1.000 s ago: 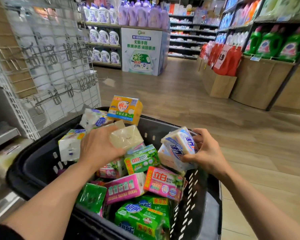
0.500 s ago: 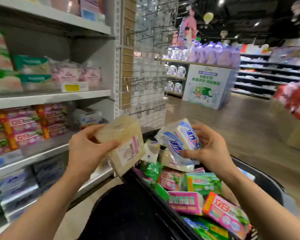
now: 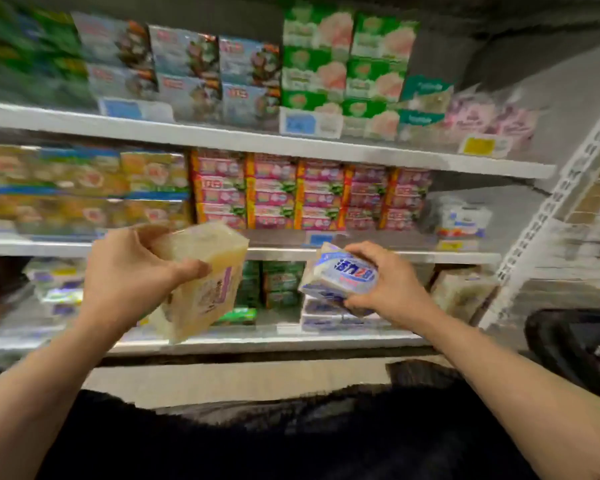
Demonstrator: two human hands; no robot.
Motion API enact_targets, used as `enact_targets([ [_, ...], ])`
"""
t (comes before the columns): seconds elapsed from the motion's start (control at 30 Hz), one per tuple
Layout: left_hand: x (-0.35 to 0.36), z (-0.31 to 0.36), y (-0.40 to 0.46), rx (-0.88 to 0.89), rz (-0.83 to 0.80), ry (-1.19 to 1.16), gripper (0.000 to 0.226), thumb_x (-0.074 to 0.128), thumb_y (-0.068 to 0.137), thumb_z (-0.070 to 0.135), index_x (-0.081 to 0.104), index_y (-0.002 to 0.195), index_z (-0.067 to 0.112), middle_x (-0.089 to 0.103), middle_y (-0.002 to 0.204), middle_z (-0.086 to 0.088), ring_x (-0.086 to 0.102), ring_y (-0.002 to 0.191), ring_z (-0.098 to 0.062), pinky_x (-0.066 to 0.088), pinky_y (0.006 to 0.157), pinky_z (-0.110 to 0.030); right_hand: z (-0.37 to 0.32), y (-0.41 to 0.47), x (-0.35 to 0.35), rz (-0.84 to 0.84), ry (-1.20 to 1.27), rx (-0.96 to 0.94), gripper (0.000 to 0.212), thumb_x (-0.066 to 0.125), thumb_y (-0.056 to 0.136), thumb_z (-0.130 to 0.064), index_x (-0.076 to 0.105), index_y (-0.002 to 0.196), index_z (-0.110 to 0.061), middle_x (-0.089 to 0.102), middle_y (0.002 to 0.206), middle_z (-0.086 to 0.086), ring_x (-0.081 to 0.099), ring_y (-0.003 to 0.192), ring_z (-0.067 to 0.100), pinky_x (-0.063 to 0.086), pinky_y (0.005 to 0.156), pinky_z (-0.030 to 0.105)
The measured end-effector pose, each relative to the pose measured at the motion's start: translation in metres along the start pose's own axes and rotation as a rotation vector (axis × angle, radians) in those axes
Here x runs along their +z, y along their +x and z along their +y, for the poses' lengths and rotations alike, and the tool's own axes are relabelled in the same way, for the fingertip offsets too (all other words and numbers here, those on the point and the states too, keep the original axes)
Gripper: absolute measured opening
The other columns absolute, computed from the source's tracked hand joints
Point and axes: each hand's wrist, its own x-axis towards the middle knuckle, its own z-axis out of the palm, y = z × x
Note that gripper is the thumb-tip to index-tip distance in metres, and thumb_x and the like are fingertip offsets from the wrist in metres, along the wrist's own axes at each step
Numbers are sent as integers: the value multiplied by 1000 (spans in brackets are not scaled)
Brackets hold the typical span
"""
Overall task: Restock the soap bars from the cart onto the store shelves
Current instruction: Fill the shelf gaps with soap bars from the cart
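Before the white metal shelves [image 3: 257, 140] we hold two packs of soap, one in each hand, raised in front of the lower tiers. Our left hand [image 3: 129, 275] grips a pale yellow soap pack [image 3: 201, 282]: a blocky, rectangular bundle in clear, glossy film, its waxy bars showing through, with a small purple-edged label on the near face. The thumb lies across the front and the fingers curl round the top rear edge, so the pack sits tilted, lower corner toward us. Our right hand [image 3: 392, 289] is wrapped round a blue-and-white soap pack [image 3: 343, 275], smaller and flatter, with shiny wrapping and bold blue lettering; fingers arch over its top and the thumb pinches from beneath. It hangs just above a stack of matching blue-and-white packs [image 3: 323, 313] on the bottom shelf.

Behind, the middle shelf carries a tight wall of pink soap boxes [image 3: 305, 192] with orange edges, and blurred yellow cartons [image 3: 84, 181] to their left. Green and white boxes [image 3: 347, 64] are stacked on the top tier. More pale, film-wrapped blocks [image 3: 461, 292] sit at the right end of the lower shelf. A rounded black plastic cart rim [image 3: 575, 344] shows at the right edge, well apart from both hands. Motion blur softens most print.
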Motion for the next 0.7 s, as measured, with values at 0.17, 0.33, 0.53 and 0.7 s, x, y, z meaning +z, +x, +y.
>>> enact_targets([
  [0.17, -61, -52, 4, -142, 157, 192, 51, 91, 50, 40, 75, 95, 21, 71, 78, 6, 66, 75, -12, 56, 69, -33, 2, 38, 84, -85, -8, 24, 67, 85, 49, -9, 64, 112, -15, 69, 100, 0, 63, 87, 15, 50, 77, 27],
  [0.33, -74, -74, 9, -234, 97, 357, 73, 87, 38, 51, 74, 102, 19, 72, 85, 1, 65, 80, -21, 57, 67, -37, 23, 60, 132, -157, 11, 105, 61, 84, 53, -9, 63, 110, -16, 67, 98, 1, 62, 85, 19, 47, 68, 28],
  [0.53, -7, -63, 26, -188, -131, 366, 65, 92, 52, 31, 71, 111, 12, 63, 86, -1, 60, 77, -20, 51, 61, -32, 112, 32, 134, -37, 57, 344, 65, 82, 58, 5, 60, 118, -11, 59, 100, 1, 53, 92, 20, 33, 67, 18],
  [0.7, 93, -28, 34, -73, -319, 274, 71, 91, 50, 40, 69, 113, 12, 67, 96, 1, 62, 85, -17, 52, 71, -31, 186, 4, 112, 86, -273, 462, 65, 77, 63, 5, 56, 122, -14, 59, 112, 10, 47, 104, 31, 40, 86, 36],
])
